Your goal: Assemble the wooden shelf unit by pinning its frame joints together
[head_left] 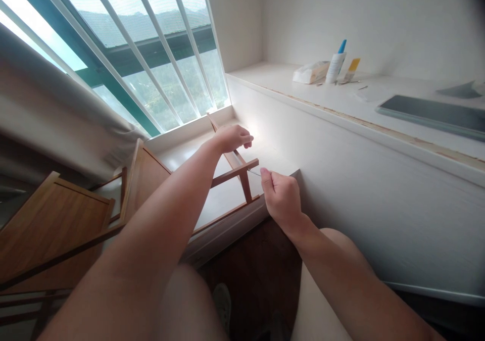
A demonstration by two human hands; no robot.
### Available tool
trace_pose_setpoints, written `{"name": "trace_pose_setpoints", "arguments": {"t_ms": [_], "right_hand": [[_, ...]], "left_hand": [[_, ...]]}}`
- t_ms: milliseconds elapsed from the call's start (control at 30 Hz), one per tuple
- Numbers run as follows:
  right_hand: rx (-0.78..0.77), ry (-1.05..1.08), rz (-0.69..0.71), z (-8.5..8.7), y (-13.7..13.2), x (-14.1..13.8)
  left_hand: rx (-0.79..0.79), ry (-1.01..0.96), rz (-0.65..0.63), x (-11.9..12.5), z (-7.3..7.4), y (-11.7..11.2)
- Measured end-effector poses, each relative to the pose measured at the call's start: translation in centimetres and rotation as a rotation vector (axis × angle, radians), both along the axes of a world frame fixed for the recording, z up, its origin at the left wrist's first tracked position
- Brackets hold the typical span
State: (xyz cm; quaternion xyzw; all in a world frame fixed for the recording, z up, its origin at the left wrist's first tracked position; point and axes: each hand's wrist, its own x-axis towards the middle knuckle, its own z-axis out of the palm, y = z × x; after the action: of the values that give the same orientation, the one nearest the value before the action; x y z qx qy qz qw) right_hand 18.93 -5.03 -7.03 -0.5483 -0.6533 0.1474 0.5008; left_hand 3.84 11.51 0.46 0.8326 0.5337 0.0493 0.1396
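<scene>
A slatted-looking wooden frame (235,173) lies on the white ledge below the window, its slim bars reaching toward me. My right hand (282,195) is closed around a thin metal rod that looks like a hex key (255,173), whose far end meets the end of a frame bar. Just beyond that bar is my left hand (234,138), its fingers curled above the frame. Whatever those fingers grip, if anything, is hidden. Wooden panels (76,209) joined to long bars stand at the left, partly behind my left forearm.
On the white shelf (280,86) at right are a tissue pack (310,72), a white bottle with blue tip (335,65), a yellow-handled brush (353,68), small metal pieces and a dark phone-like slab (435,113). A barred window (151,43) and curtain (64,98) are at left.
</scene>
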Motion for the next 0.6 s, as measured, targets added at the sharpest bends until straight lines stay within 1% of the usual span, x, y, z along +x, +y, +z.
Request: {"name": "trace_pose_setpoints", "arguments": {"t_ms": [67, 133, 200, 267, 333, 400, 467, 600], "right_hand": [[-0.099, 0.153, 0.054, -0.3, 0.2, 0.1], [-0.185, 0.308, 0.148, -0.8, 0.3, 0.2], [-0.206, 0.412, 0.223, -1.2, 0.3, 0.4], [-0.162, 0.458, 0.245, -1.6, 0.4, 0.6], [-0.109, 0.455, 0.212, -1.8, 0.6, 0.9], [-0.108, 0.426, 0.175, -2.0, 1.0, 1.3], [-0.174, 0.386, 0.18, -2.3, 1.4, 1.7], [-0.363, 0.238, 0.298, -2.9, 1.9, 2.1]], "left_hand": [[-0.003, -0.001, -0.003, 0.0, 0.1, 0.0], [-0.007, -0.003, -0.005, -0.1, 0.1, 0.0], [-0.009, -0.007, -0.007, -0.1, 0.1, 0.0], [-0.01, -0.01, -0.008, -0.1, 0.1, 0.0], [-0.012, -0.013, -0.009, -0.1, 0.1, 0.0], [-0.015, -0.016, -0.011, -0.1, 0.1, 0.0], [-0.017, -0.017, -0.01, -0.1, 0.1, 0.0], [-0.019, -0.017, -0.005, 0.0, 0.1, -0.1]]}}
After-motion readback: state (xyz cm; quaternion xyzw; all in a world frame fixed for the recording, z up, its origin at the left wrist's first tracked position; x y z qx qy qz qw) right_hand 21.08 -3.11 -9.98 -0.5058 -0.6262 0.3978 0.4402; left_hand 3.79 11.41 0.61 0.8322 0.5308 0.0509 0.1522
